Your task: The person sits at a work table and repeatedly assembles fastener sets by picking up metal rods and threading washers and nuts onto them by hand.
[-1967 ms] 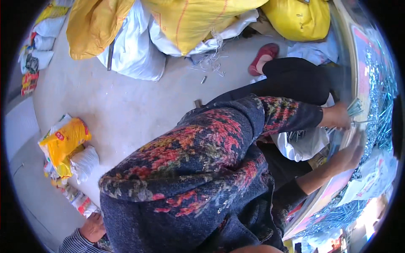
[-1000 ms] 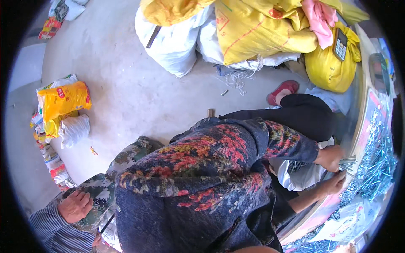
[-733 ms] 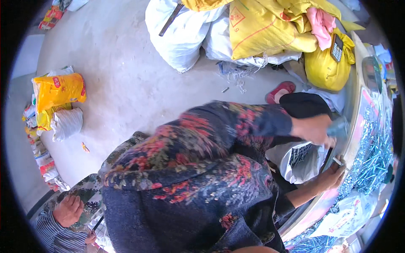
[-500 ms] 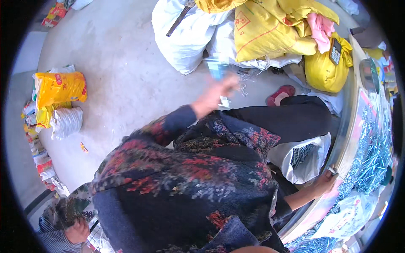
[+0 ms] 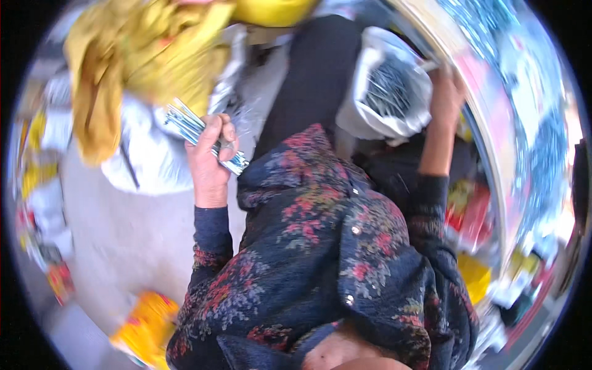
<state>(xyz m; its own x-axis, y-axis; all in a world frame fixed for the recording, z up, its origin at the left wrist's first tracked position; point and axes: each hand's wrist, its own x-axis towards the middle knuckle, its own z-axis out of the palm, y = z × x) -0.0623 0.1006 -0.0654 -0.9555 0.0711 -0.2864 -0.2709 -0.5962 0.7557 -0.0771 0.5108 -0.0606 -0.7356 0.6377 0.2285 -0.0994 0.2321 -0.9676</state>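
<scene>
The head view is showing the left hand (image 5: 213,154) at centre left, its fingers (image 5: 227,131) closing round a bundle of thin metal rods (image 5: 184,123) that is lying slantwise, with both ends jutting out. Because the rods look smooth and only their middle is being gripped, a loosening hold could let some slide out onto the floor (image 5: 123,225) below. At upper right, the right hand (image 5: 448,92) is blurring beside the edge of the table (image 5: 484,95); whether its fingers are holding anything, I cannot tell. Just left of it, the white bag (image 5: 385,129) is gaping, with more rods (image 5: 388,89) filling its mouth. Its soft rim could be folding or tipping if the nearby forearm or the dark-clad leg (image 5: 308,80) were bumping it, possibly spilling the contents.
</scene>
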